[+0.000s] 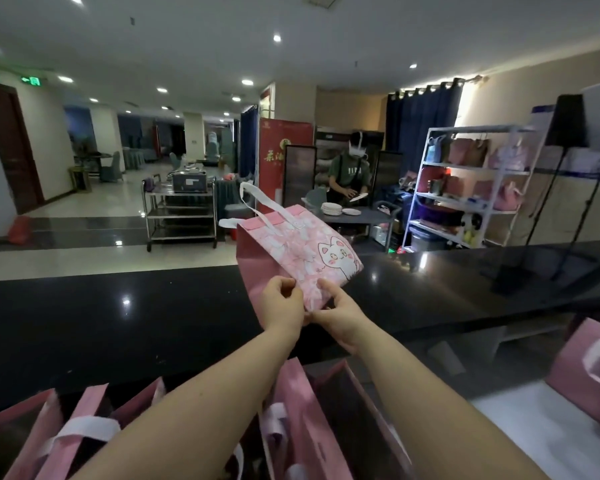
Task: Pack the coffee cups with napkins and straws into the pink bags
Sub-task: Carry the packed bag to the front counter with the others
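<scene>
A pink bag (305,251) with a cat print is held above the black counter (118,323) at centre of view. It is tilted, with its white handles (253,199) pointing toward 11 o'clock. Its lower edge is pinched by the left hand (283,303) and the right hand (340,315) side by side, the fingers (290,284) of both clamped on the fold. This hold is judged to serve spreading the base so the bag can stand. More pink bags (84,427) stand open at 6 to 7 o'clock, and another bag (589,368) lies at 4 o'clock; both are judged to be staged for filling. No cups, napkins or straws are seen.
</scene>
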Available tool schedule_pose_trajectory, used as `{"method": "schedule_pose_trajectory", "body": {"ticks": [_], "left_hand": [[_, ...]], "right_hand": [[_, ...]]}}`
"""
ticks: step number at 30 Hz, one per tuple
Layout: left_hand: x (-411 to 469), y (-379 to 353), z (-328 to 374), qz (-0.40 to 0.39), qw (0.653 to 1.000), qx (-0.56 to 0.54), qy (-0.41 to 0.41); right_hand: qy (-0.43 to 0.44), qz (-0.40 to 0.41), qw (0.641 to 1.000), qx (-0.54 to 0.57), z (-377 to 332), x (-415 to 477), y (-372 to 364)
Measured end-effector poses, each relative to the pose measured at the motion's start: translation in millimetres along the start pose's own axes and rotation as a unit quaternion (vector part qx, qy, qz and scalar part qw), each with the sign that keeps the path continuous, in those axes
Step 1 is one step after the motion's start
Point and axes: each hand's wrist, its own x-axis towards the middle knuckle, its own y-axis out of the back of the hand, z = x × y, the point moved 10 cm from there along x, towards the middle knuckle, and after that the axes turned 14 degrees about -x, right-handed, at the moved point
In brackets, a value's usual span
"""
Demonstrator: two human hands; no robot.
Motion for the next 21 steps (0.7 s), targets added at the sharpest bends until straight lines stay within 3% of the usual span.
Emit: {"method": "schedule_pose_trajectory", "body": {"ticks": [3, 9, 13, 15, 18, 21], "left_hand": [[10, -40, -24, -0.024, 1.000, 0.019, 0.002], [20, -91, -71, -0.004, 0.998, 0.057, -0.005], [24, -140, -98, -0.090, 0.992, 0.089, 0.015], [31, -149, -104, -0.099, 0.986, 0.137, -0.005], [48, -124, -100, 0.022, 0.985, 0.166, -0.035], [68, -101, -91, 0.134, 0.978, 0.159, -0.030]], "right_hand": [[-0.002, 0.021, 1.000, -0.020, 20, 38, 36], [-0.003, -0.034, 0.998, -0.056, 61, 84, 94], [-0.006, -0.062, 0.997, -0.038, 79, 107, 129], [-0.023, -0.037, 0.995, -0.091, 90, 118, 154], [-0.011, 0.004, 0.986, -0.169, 92, 133, 182], [0.071, 0.021, 0.975, -0.208, 68, 145, 186]]}}
